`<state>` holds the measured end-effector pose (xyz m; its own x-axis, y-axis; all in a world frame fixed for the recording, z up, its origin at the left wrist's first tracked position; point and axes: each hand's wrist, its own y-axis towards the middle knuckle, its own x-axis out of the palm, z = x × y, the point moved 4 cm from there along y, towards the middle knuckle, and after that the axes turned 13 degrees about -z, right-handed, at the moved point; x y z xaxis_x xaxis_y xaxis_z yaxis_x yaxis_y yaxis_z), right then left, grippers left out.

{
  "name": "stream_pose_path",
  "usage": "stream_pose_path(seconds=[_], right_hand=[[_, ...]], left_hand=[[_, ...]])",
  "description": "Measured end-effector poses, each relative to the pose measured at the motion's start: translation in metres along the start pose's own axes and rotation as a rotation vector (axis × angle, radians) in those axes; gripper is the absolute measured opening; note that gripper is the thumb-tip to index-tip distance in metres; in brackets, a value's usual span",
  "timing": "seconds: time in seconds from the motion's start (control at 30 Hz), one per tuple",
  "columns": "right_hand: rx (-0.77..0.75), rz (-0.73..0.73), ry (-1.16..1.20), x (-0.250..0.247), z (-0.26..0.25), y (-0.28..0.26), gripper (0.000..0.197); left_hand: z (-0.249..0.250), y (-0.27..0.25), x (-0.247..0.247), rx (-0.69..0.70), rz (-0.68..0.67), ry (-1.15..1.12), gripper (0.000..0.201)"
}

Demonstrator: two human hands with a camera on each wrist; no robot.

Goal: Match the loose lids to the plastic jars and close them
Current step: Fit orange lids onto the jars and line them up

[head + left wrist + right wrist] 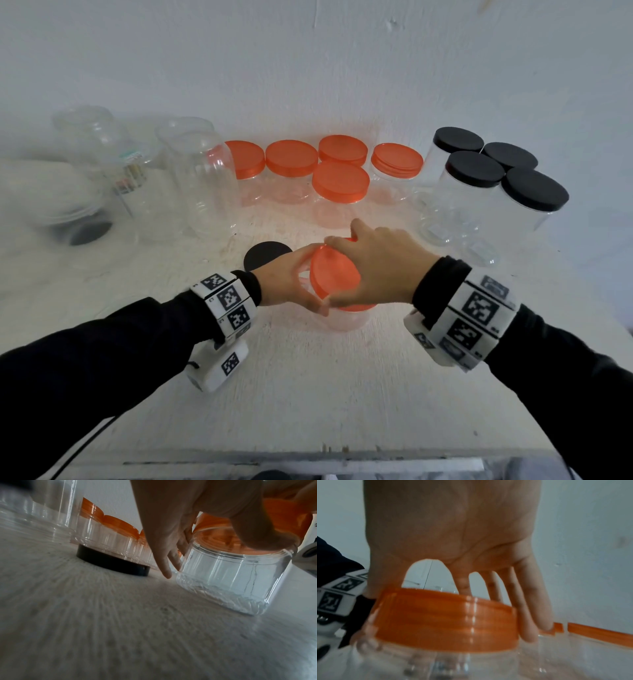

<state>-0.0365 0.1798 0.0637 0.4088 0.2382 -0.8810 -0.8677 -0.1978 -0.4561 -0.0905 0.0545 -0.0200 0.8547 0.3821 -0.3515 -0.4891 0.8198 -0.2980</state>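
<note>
A short clear jar [344, 320] stands at the table's centre with an orange lid [334, 274] on its mouth, tilted up toward me. My left hand [301, 279] grips the jar's shoulder from the left; in the left wrist view its thumb [257, 534] lies on the rim and its fingers [169, 559] wrap round the far side of the jar [231, 577]. From above and the right, my right hand [366, 270] grips the lid, palm over the lid [445, 622] and fingers [527, 608] down its far edge. A loose black lid [265, 255] lies flat just left of the jar.
Several orange-lidded jars [291, 161] stand closed along the back centre. Black-lidded jars [534, 188] cluster at the back right. Tall open clear jars [202, 178] stand at the back left. The table's front edge [308, 455] is near me.
</note>
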Motion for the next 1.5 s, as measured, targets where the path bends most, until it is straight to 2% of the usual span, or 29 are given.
stream_pose_path(seconds=[0.03,0.1,0.17,0.23,0.33,0.47,0.53,0.67,0.77,0.93,1.2,1.5], right_hand=[[0.015,-0.002,-0.014,0.002,0.000,-0.001,0.097],[-0.050,-0.025,0.001,0.003,0.001,-0.002,0.096],[-0.181,-0.134,0.110,0.004,0.003,-0.003,0.093],[-0.250,-0.228,0.191,0.004,0.002,-0.004,0.091],[-0.192,-0.139,0.154,0.002,0.000,-0.002,0.084],[-0.023,-0.004,0.005,-0.002,-0.007,-0.001,0.089],[-0.017,-0.048,0.028,-0.001,-0.004,0.000,0.095],[-0.181,-0.246,0.138,-0.007,0.002,0.001,0.101],[-0.194,-0.278,0.058,-0.009,-0.001,0.004,0.098],[-0.185,-0.226,0.084,-0.014,-0.001,0.005,0.095],[-0.081,-0.113,0.076,-0.009,-0.001,0.002,0.093],[0.020,0.007,0.148,-0.006,-0.005,-0.003,0.086]], left_hand=[[0.000,0.000,0.000,0.004,0.002,0.006,0.089],[0.001,0.000,0.000,0.011,0.007,0.008,0.091],[0.000,0.000,-0.001,0.006,0.011,0.000,0.092],[-0.003,0.001,-0.001,0.002,-0.003,-0.030,0.096],[-0.003,0.002,0.000,0.009,-0.008,-0.032,0.100],[0.000,0.001,0.000,0.022,-0.003,-0.018,0.091],[0.000,0.001,0.000,0.017,-0.001,0.009,0.089],[0.002,0.001,0.001,0.014,0.001,0.040,0.081],[0.000,0.000,0.000,0.008,0.005,0.032,0.095],[0.001,-0.001,0.002,0.030,-0.007,0.010,0.096],[0.004,-0.002,0.003,0.047,-0.003,0.004,0.089],[0.003,-0.002,0.003,0.035,-0.014,-0.009,0.094]])
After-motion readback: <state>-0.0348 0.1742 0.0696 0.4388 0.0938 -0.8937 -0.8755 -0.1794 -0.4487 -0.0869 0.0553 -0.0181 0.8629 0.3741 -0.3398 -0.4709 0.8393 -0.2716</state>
